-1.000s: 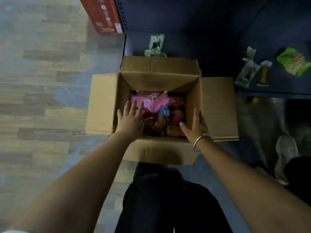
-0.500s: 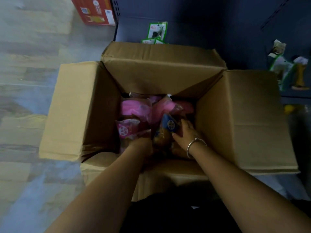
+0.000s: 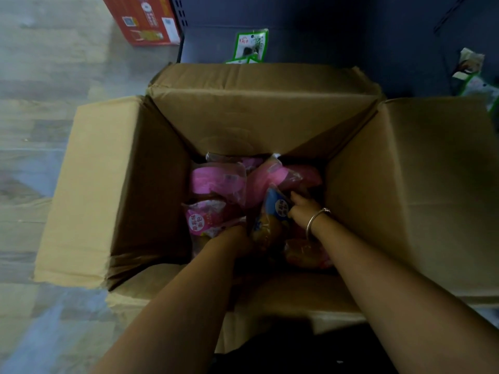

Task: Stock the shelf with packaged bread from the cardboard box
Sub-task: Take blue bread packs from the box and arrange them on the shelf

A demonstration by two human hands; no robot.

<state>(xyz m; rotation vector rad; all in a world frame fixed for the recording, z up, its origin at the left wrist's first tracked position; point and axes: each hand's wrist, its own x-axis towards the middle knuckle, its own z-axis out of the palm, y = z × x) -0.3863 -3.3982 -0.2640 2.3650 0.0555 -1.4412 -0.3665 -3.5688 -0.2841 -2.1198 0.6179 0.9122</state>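
Note:
An open cardboard box (image 3: 264, 122) stands on the floor in front of me, flaps spread. Inside lie several packaged breads in pink wrappers (image 3: 216, 182) and one brown bread in a clear bag with a blue label (image 3: 272, 220). Both hands are deep in the box. My left hand (image 3: 237, 238) grips the lower end of the blue-labelled bread; its fingers are mostly hidden. My right hand (image 3: 302, 209), with a silver bangle on the wrist, pinches the upper edge of the same bag beside the label.
A dark blue shelf (image 3: 351, 36) runs behind the box, with green snack packets (image 3: 251, 45) on its bottom board and more packets (image 3: 471, 68) at the right. A red carton (image 3: 143, 20) sits on the wooden floor at the upper left.
My head has come closer to the box. Both hands have gone from the box's rim down among the packages and taken hold of the blue-labelled bread.

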